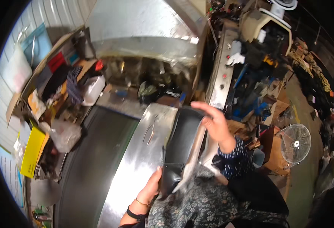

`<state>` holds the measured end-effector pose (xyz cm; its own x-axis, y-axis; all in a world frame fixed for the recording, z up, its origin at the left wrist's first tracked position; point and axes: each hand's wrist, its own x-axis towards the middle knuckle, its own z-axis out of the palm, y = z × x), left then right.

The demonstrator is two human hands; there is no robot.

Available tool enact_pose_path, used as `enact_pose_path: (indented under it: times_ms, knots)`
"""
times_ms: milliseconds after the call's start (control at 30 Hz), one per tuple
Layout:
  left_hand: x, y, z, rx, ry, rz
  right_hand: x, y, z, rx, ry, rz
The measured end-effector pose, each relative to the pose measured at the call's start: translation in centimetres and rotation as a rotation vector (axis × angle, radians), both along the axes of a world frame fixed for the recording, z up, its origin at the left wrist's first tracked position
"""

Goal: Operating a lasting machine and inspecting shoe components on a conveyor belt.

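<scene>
1. My left hand (151, 186) comes up from the lower edge, a dark band and a thin bracelet on its wrist. Its fingers press against the near end of a dark, curved leather-like piece (182, 142), the thumb on the outer face; I cannot tell how far the other fingers curl behind it.
2. My right hand (214, 123) hovers at the far end of that dark piece, palm down, fingers spread and loose, gripping nothing. Its patterned sleeve cuff shows just behind the wrist.
3. The dark piece runs from my left fingers up toward my right fingers, lying between a shiny metal sheet (144, 152) on the left and a narrow metal strip (193, 152) on the right.
4. A pair of pliers (150, 131) lies on the metal sheet, left of my right fingers and beyond my left fingers.
5. Far beyond both hands stands a big galvanised metal hood (144, 30).
6. Well to the left of my left fingers, a yellow folder (32, 152) and a crumpled clear plastic bag (64, 135) sit on the cluttered worktop.
7. Off to the right of my right fingers, a round fan (296, 143) stands on the floor.
</scene>
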<state>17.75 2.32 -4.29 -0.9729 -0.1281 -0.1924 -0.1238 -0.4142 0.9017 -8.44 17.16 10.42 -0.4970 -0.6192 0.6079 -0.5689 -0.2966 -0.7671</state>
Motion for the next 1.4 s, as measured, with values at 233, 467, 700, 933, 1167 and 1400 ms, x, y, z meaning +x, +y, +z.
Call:
enact_pose_path:
  times_ms: [233,467,700,933,1167,1400]
  knots:
    - [-12.8,2.7,2.7,-0.817,0.164,0.025,1.5,2.5,-8.2,0.727,-0.086,0.083]
    - [-13.8,3.7,-0.8,-0.948,0.189,0.179,-1.6,2.6,-11.0,0.663,-0.091,0.238]
    - [-14.6,4.0,-1.7,-0.898,0.11,0.218,-1.7,1.5,-13.4,0.593,-0.056,0.162]
    - [-16.6,1.1,-1.9,-0.953,-0.041,0.168,3.3,4.5,-18.0,0.261,-0.765,-0.044]
    - [-16.4,1.0,-2.3,-0.177,-0.064,0.231,3.3,8.5,-20.9,0.218,-0.893,-0.026]
    - [-15.2,2.1,-3.6,-0.132,-0.018,0.239,3.7,5.3,-19.3,0.904,-0.698,-0.082]
